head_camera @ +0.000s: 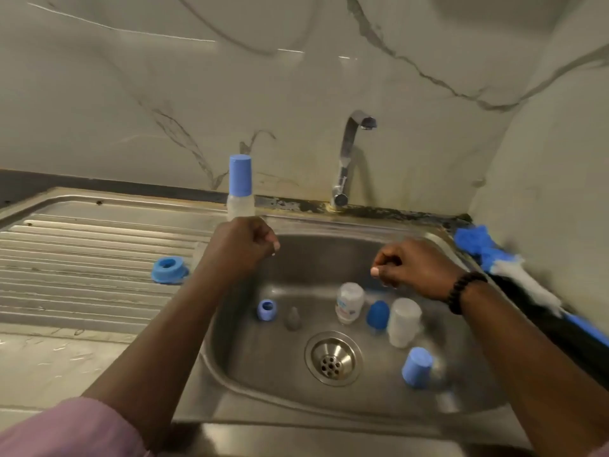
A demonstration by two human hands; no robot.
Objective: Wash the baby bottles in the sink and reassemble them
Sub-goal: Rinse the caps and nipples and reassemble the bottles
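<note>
Steel basin below, my two hands hover apart above the sink (329,413), both curled into loose fists with nothing in them. My left hand (242,244) hangs over the sink's back-left corner, my right hand (412,268) over the right side.

I judge the washing barely begun: no water runs from the tap (349,156), so opening it comes first. To do this well I should take one piece at a time, rinse it through, and keep each bottle's parts together for refitting.

Directly under my right hand stands a printed clear bottle (350,301), with a dark blue teat cover (378,313) and a frosted bottle (403,321) just beside it, and a pale blue cap (417,366) nearer me. Under my left hand, well below, lie a small blue ring (267,310) and a grey teat (292,318), left of the drain (333,357).

Just behind my left hand a capped bottle (240,189) stands upright on the rim. A blue collar (169,265) rests on the draining board, and a bottle brush (514,272) lies on the desk at right.
</note>
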